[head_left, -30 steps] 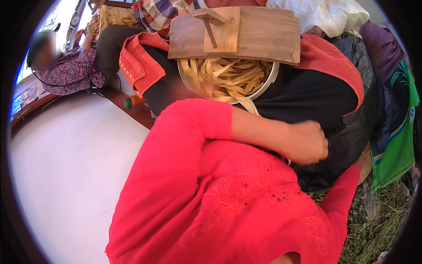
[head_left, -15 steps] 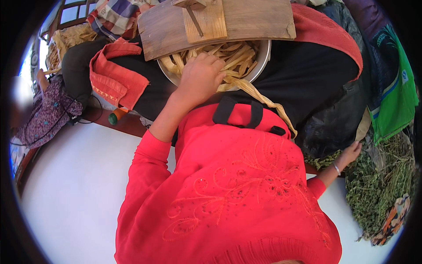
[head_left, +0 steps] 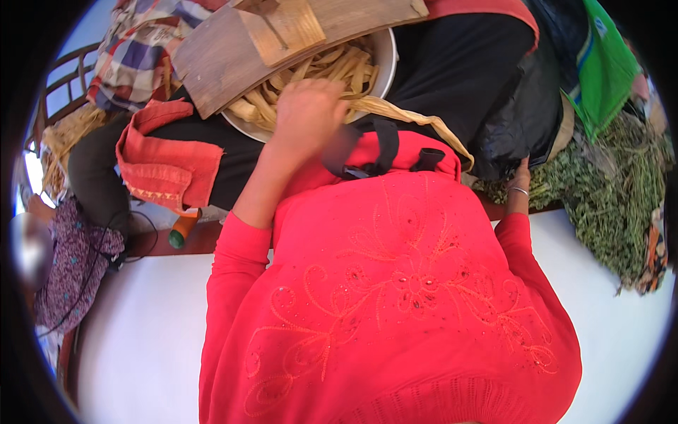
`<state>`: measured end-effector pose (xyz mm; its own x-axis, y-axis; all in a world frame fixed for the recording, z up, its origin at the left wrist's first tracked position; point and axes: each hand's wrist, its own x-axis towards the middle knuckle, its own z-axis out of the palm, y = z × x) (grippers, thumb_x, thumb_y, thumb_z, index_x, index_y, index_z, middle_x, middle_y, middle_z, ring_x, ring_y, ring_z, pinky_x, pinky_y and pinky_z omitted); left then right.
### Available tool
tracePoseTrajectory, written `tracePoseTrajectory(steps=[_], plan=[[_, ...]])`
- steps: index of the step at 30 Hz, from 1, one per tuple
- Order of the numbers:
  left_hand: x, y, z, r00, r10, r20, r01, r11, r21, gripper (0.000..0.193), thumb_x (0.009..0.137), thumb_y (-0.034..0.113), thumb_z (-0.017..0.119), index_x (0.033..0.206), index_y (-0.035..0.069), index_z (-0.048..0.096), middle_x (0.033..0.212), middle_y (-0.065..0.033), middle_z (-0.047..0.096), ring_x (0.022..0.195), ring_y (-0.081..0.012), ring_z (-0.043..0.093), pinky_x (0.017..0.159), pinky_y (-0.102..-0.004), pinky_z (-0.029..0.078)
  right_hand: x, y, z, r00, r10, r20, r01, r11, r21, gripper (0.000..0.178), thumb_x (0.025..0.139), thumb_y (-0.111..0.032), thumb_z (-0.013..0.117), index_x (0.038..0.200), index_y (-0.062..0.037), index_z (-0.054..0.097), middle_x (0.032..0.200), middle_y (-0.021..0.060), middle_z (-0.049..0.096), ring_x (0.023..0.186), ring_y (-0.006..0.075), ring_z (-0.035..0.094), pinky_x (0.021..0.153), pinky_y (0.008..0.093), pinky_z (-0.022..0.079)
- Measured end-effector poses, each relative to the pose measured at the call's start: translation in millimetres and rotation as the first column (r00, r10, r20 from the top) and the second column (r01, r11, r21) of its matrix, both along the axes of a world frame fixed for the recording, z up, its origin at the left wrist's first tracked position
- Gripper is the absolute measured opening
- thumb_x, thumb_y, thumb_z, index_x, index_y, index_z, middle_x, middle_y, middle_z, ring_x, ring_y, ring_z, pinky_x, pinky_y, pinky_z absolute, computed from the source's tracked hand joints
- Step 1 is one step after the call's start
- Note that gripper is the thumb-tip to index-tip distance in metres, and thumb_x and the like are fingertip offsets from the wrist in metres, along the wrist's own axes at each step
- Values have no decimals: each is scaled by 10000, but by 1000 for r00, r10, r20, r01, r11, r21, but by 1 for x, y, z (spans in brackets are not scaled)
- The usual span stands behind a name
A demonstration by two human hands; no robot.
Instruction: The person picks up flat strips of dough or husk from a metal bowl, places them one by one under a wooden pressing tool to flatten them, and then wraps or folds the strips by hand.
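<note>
My left hand (head_left: 307, 113) is over a metal bowl (head_left: 385, 60) in my lap, its fingers curled down around a long pale-yellow flat strip (head_left: 417, 120), like straw or dried husk. The strip trails from under the hand across my lap to the right, its end hanging loose. Coiled strips of the same kind (head_left: 353, 67) fill the bowl, partly hidden by a wooden board (head_left: 226, 63) lying across it. At the right, my right hand (head_left: 519, 180) reaches to the lower edge of a black plastic bag (head_left: 519, 120), beside dried green plants. Its fingers are largely hidden there.
A heap of dried green plants (head_left: 621, 212) lies at the right under a green bag (head_left: 607, 63). On the left are a red cloth (head_left: 166, 159), an orange-and-green object (head_left: 183, 227) and a person in a patterned purple garment (head_left: 74, 261).
The whole view has shifted. My right hand has moved inward from a tan flap beside the plants to the black bag's edge. My left hand stays at the bowl with the strip.
</note>
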<state>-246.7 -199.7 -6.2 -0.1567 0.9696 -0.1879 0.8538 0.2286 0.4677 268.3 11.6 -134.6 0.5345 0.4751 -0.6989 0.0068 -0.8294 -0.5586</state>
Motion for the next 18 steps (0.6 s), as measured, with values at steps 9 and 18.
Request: tracePoseTrajectory(steps=[9, 18], plan=[[109, 101, -11, 826, -537, -168, 537, 664, 519, 126, 670, 203, 653, 747, 108, 623, 847, -7, 529, 863, -182, 523, 674, -302, 415, -103, 12, 129, 760, 391, 519, -649, 490, 581, 401, 849, -187, 688, 1166, 40, 595, 1087, 102, 625, 952, 166, 588, 823, 278, 477], [82, 72, -22, 831, -438, 342, 410, 899, 156, 260, 738, 125, 615, 980, 31, 637, 993, -155, 578, 948, -360, 591, 760, -459, 492, -265, -82, 187, -56, 997, 50, -958, -68, 277, 641, 748, -20, 697, 1331, -26, 431, 1148, 108, 584, 834, 184, 629, 769, 322, 497]])
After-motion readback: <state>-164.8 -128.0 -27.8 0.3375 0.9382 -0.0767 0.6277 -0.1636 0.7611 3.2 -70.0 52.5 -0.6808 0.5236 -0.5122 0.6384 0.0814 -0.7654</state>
